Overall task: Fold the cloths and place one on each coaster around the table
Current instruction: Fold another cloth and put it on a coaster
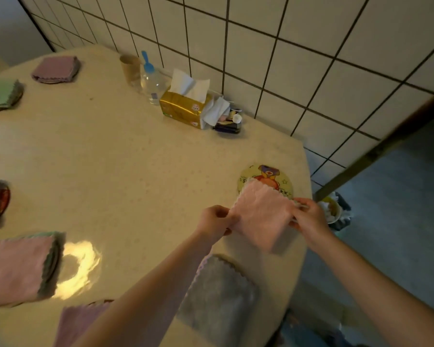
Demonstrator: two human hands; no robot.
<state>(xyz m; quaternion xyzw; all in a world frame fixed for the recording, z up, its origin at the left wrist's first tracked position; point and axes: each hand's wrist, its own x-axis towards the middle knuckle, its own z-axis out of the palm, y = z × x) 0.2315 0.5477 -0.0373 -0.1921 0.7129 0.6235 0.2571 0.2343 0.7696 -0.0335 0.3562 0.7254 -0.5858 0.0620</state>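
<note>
Near the counter [135,159] edge at 4 o'clock, both hands [217,219] pinch a pink cloth [261,214] overlapping the coaster [283,179].

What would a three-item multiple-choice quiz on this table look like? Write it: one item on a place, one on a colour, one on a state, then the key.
1. Where does the tissue box stand?
A. at the table's near edge
B. by the tiled wall
C. on the floor

2. What colour is the held cloth?
A. pink
B. green
C. blue

3. How is that cloth held?
A. by the left hand alone
B. by neither hand, flat on the table
C. by both hands

Key: B, the box sits at the far side of the table against the tiles. A, the cloth is pale pink. C, the left hand and the right hand each pinch a side, over the near edge of the picture coaster.
</note>
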